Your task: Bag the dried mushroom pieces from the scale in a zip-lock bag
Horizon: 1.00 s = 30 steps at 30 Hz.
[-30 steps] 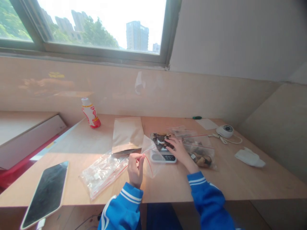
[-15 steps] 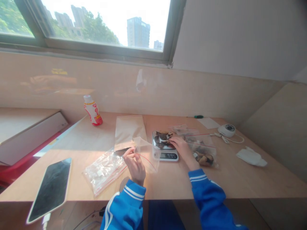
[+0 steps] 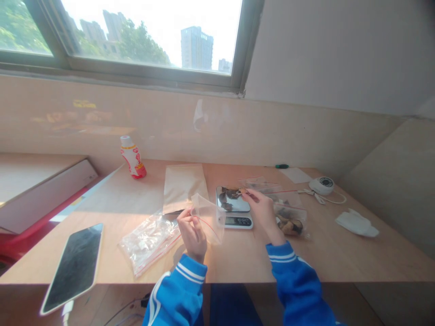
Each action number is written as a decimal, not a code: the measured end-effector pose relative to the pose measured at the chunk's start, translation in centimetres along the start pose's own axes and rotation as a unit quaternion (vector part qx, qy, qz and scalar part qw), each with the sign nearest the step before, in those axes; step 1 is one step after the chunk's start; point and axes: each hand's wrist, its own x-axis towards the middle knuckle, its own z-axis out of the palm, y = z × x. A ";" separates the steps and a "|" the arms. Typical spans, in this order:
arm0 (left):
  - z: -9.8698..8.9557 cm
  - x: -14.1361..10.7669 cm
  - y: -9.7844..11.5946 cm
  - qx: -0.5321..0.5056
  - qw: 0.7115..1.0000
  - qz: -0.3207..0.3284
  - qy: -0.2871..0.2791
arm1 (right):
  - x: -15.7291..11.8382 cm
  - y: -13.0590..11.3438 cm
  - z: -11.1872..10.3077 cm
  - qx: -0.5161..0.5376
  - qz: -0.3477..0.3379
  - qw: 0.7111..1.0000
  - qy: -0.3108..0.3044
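Observation:
My left hand (image 3: 193, 233) pinches the edge of a clear zip bag (image 3: 210, 217) with a red seal line, held up left of a white digital scale (image 3: 240, 222). Dark dried pieces (image 3: 224, 198), which look like mushrooms, lie on the scale's reflective plate. Over the plate's right side, my right hand (image 3: 261, 210) has its thumb and fingers closed on a dried piece (image 3: 243, 192). Filled zip bags (image 3: 290, 221) of similar pieces rest right of the scale. Whether the held bag contains anything is hard to tell.
Clear empty-looking bags (image 3: 149, 242) and a phone (image 3: 74, 267) on a cable lie at left. Behind are a brown pouch (image 3: 185, 185) and a bottle (image 3: 133, 157). At right are a white round device (image 3: 321, 185), a white tissue (image 3: 356, 222) and a green object (image 3: 282, 166).
My right hand has lifted slightly and a piece shows in its fingertips. More of the scale's plate is bare at the front. My left hand still holds the bag, almost unmoved.

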 end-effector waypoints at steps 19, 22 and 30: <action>-0.1 0.0 -0.1 0.020 0.999 -0.013 -0.023 | -3.8 -9.1 0.2 0.183 0.049 0.974 -0.125; -0.1 0.0 -0.2 0.008 1.000 -0.002 -0.017 | -4.2 -9.6 0.5 0.088 0.039 0.985 -0.143; 0.0 -0.5 -0.4 -0.028 0.999 -0.002 -0.032 | -5.9 -10.6 3.9 -0.042 -0.061 0.991 -0.110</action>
